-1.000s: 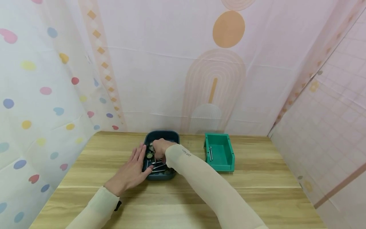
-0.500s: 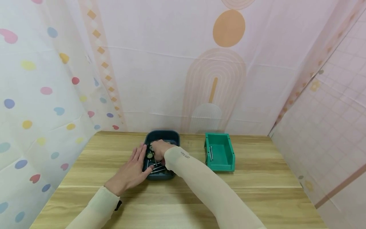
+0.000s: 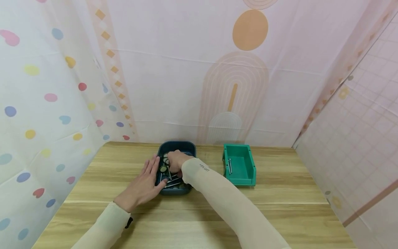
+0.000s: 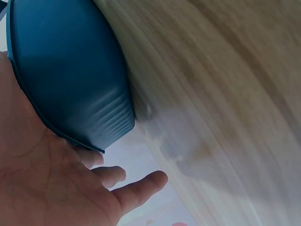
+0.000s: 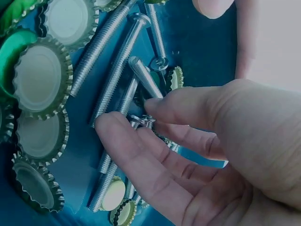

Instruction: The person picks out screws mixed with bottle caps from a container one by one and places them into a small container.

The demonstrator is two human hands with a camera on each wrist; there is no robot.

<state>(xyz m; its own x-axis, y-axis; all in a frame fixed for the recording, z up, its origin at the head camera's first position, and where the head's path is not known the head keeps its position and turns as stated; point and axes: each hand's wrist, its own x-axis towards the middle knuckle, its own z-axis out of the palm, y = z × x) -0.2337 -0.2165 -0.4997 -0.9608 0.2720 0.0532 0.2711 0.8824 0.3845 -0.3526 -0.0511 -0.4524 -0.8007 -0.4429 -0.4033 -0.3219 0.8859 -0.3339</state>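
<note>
A dark blue tray [image 3: 174, 192] holds bottle caps [image 5: 40, 77] and long metal screws [image 5: 117, 70]. My left hand [image 3: 141, 188] lies along the tray's left side, fingers extended and thumb over the near corner. In the left wrist view, the palm rests against the tray's rim. My right hand [image 3: 177, 160] reaches down into the tray. In the right wrist view, its thumb and forefinger [image 5: 120, 141] stand apart among the screws, with the thumb tip right at one screw [image 5: 143, 75]. The other fingers bend beneath, partly hiding small screw heads.
To the right stands a green open-front bin [image 3: 239, 181] with a pair of screws [image 3: 229, 166] along its left side. Both containers sit near the back of a wooden table [image 3: 186, 221]. Patterned cloth [image 3: 174, 86] hangs behind and at both sides.
My right hand shifts slightly within the tray, toward me and then back right, and some screws under it change position. The left hand stays in place.
</note>
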